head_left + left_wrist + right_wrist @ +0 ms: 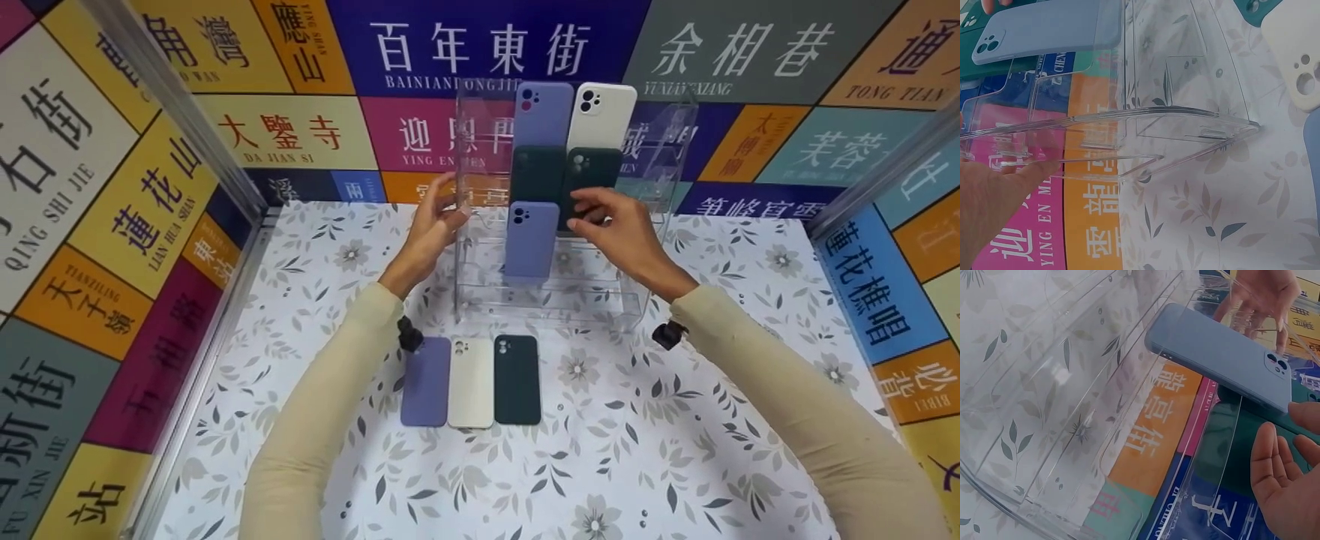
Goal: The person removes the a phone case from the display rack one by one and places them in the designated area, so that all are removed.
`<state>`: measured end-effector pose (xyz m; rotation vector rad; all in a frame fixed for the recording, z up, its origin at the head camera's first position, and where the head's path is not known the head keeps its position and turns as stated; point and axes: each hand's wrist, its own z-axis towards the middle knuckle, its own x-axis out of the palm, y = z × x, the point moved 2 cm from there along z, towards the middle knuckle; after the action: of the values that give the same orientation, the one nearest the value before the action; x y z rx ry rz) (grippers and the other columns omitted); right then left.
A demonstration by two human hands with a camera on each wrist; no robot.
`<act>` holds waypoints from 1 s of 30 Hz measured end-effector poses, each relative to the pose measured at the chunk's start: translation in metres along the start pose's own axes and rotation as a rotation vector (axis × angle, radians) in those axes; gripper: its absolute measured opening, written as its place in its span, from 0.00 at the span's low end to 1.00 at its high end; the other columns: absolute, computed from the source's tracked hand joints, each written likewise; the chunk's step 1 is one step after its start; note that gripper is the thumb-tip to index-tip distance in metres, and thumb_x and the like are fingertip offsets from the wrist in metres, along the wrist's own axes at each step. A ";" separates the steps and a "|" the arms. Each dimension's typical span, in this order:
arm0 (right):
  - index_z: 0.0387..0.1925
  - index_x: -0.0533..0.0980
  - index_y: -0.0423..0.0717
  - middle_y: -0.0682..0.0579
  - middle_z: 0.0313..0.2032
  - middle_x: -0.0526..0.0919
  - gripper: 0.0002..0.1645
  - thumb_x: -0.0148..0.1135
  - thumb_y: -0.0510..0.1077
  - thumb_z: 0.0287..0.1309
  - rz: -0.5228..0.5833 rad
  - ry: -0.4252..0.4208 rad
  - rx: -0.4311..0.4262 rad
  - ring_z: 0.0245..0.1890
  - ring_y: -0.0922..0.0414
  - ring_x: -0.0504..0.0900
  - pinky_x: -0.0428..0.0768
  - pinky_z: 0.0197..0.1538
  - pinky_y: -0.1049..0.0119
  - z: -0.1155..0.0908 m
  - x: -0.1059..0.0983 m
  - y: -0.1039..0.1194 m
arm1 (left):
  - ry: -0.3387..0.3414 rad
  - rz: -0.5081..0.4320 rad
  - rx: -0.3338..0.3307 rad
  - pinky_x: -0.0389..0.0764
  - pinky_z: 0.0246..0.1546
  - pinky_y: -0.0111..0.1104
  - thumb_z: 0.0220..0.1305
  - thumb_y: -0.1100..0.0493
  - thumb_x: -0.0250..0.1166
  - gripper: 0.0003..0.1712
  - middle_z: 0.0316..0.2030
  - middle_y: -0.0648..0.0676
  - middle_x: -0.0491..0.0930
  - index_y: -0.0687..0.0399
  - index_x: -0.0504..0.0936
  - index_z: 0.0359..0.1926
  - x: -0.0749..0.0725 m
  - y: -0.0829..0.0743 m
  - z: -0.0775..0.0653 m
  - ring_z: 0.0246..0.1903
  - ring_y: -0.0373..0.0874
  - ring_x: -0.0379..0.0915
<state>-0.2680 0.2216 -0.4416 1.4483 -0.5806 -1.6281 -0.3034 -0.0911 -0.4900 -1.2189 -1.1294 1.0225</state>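
Note:
A clear tiered display stand (592, 298) holds several phone cases. At the top are a purple case (551, 120) and a white one (604, 124). Below them come two dark green cases, a left one (537, 172) and a right one (595, 171). Lower still, a purple case (531, 241) leans on the left, seen as bluish in the right wrist view. My left hand (427, 238) grips the stand's left side panel. Beside the right dark green case is my right hand (628, 234), its fingers loosely bent, thumb and fingertips apart with nothing between them.
On the flowered tabletop (637, 465), in front of the stand, lie a purple case (425, 386), a cream case (472, 386) and a dark green case (517, 382) in a row. Panels with printed street names (495, 45) enclose the back and both sides.

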 end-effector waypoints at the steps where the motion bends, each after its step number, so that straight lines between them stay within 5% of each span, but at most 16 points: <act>1: 0.67 0.84 0.46 0.44 0.54 0.88 0.24 0.73 0.42 0.73 -0.004 0.001 0.002 0.47 0.52 0.86 0.81 0.51 0.72 0.000 0.000 0.000 | -0.001 0.000 -0.001 0.78 0.68 0.61 0.79 0.64 0.62 0.37 0.73 0.62 0.75 0.47 0.63 0.83 0.000 0.000 0.000 0.66 0.58 0.77; 30: 0.69 0.83 0.44 0.41 0.51 0.86 0.26 0.72 0.33 0.72 -0.070 0.040 -0.114 0.44 0.47 0.90 0.83 0.46 0.73 0.003 0.017 0.006 | -0.003 0.000 -0.005 0.77 0.69 0.61 0.79 0.63 0.62 0.36 0.73 0.61 0.75 0.44 0.65 0.82 -0.001 0.001 0.000 0.66 0.57 0.78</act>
<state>-0.2680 0.2039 -0.4458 1.4276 -0.4123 -1.6554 -0.3034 -0.0923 -0.4912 -1.2218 -1.1348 1.0220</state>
